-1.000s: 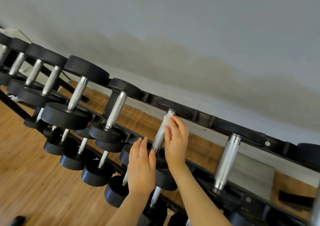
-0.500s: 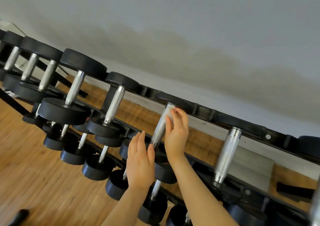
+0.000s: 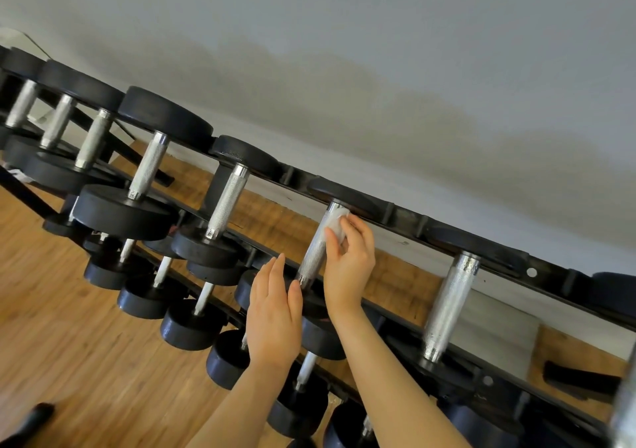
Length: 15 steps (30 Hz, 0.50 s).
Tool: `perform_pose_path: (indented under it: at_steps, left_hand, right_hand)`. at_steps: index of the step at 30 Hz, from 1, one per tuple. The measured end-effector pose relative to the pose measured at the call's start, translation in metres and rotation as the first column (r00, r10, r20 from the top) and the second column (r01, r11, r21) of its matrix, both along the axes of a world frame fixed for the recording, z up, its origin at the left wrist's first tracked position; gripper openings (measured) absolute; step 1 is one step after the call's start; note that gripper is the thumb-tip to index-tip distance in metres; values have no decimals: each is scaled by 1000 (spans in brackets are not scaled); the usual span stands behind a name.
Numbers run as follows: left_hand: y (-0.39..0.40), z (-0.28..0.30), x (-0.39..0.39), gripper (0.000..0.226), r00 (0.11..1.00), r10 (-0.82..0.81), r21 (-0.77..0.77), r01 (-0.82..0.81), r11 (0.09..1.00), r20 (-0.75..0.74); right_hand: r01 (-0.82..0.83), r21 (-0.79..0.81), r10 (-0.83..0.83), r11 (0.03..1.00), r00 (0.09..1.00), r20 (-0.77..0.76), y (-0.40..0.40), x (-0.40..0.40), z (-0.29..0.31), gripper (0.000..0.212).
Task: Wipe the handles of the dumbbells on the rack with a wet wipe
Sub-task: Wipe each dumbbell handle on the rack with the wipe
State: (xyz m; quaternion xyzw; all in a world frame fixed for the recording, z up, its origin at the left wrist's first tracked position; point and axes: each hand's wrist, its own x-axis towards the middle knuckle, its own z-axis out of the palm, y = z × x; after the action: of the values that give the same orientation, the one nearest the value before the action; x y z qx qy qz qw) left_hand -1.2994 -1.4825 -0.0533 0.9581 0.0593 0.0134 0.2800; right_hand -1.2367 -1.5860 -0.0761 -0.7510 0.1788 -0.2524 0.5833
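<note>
One knurled dumbbell handle on the rack's top tier is mid-wipe: right hand pinches the wet wipe against its upper end; left hand, fingers straight, steadies below. Next, probably stroke downward.

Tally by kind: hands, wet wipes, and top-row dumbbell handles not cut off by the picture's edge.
Hands: 2, the left hand and the right hand
Wet wipe: 1
Top-row dumbbell handles: 7
Total: 10
</note>
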Motion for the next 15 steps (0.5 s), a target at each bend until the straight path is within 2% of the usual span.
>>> perform_pose_path:
  at_steps: [6, 15]
  left_hand:
    - [-4, 0, -2, 58, 999, 29, -41, -29, 999, 13]
    - [-4, -3, -3, 60, 1000, 9, -6, -9, 1000, 21]
  right_hand:
    - [-18, 9, 18, 1000, 1000, 8, 7, -19, -6, 30]
    - [17, 93, -16, 996, 1000, -11, 9, -16, -3, 30]
